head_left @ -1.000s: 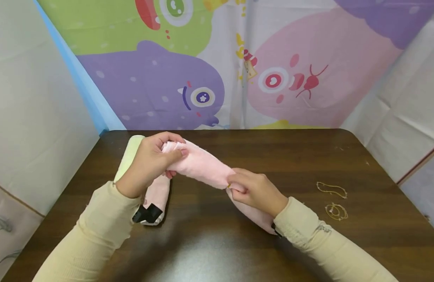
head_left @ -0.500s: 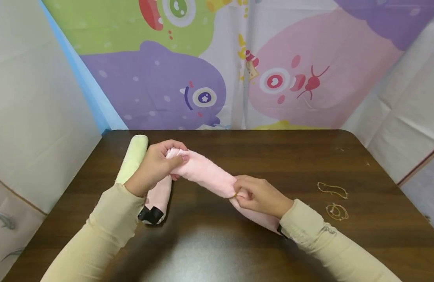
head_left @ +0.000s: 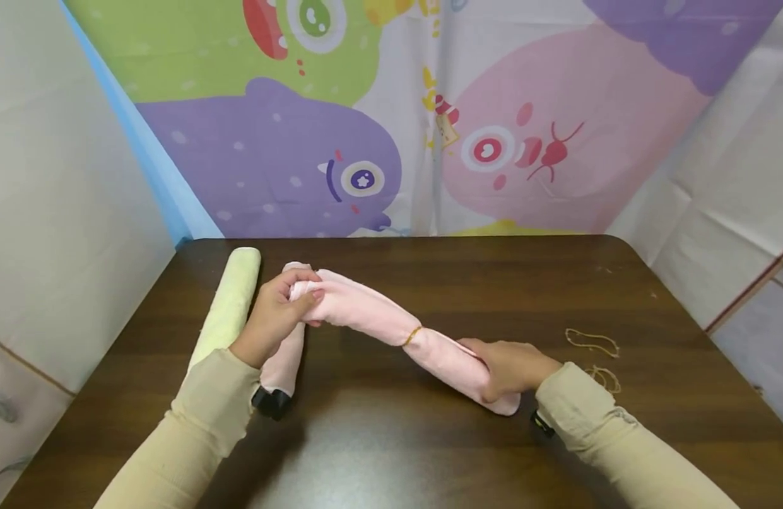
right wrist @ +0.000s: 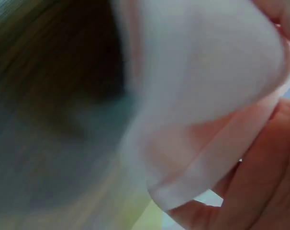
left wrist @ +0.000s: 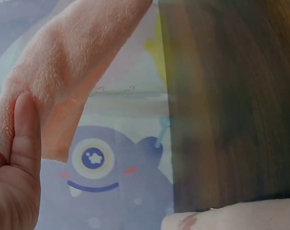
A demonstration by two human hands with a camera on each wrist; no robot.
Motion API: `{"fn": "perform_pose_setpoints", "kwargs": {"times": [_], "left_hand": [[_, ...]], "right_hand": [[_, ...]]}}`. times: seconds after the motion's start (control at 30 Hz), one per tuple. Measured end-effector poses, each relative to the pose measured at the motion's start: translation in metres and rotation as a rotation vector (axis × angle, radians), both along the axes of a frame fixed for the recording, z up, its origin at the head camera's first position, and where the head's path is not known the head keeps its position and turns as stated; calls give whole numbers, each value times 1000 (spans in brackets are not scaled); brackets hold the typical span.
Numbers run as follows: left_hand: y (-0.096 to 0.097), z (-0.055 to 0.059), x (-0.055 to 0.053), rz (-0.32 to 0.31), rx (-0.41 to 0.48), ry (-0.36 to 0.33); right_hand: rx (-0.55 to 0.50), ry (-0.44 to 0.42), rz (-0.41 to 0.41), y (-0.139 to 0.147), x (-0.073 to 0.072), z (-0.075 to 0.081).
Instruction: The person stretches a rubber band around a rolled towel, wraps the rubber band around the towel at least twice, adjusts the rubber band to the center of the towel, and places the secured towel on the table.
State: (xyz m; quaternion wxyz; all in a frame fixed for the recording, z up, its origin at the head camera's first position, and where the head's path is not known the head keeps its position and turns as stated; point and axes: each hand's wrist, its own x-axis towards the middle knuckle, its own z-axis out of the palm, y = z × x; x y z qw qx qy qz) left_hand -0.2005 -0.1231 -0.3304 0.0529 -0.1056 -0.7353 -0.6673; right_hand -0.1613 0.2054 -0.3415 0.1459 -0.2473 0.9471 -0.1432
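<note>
A pink rolled towel [head_left: 366, 307], cinched near its middle by a yellow rubber band [head_left: 412, 335], slants down to the right above the table. My left hand [head_left: 275, 311] pinches its upper end, thumb on the near side; the left wrist view shows that thumb lying against the fluffy towel [left wrist: 78, 52]. At the lower end my right hand [head_left: 512, 366] grips the roll from the right. In the right wrist view, blurred, the towel's loose folds [right wrist: 207, 72] sit between thumb and fingers. Some of the right fingers are hidden behind the towel.
Left on the dark wooden table [head_left: 391, 452] lie a pale green rolled towel [head_left: 229, 304] and a second pink roll [head_left: 286, 360], partly behind my left hand. Two more rubber bands, one stretched long [head_left: 591, 344] and one coiled [head_left: 604, 379], lie at the right.
My right hand has let go of the rubber band at the towel's middle and slid right to the lower end. The band now shows fully round the roll. The left hand keeps its hold.
</note>
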Motion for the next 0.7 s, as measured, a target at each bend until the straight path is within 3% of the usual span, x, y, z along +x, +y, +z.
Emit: {"fn": "perform_pose_setpoints", "kwargs": {"times": [0.07,0.13,0.3,0.43,0.7], "left_hand": [[-1,-2,-3,22,20,-20],[0,-6,-8,37,30,-40],[8,-12,-25,68,10,-155],[19,-22,-42,106,-43,-274],[36,-58,-63,209,-84,-362]], "right_hand": [[30,1,-11,18,-14,-25],[29,-9,-38,30,-25,-36],[23,23,-134,49,-50,-40],[-55,86,-214,63,-70,-46],[-234,255,-362,71,-80,-67]]}}
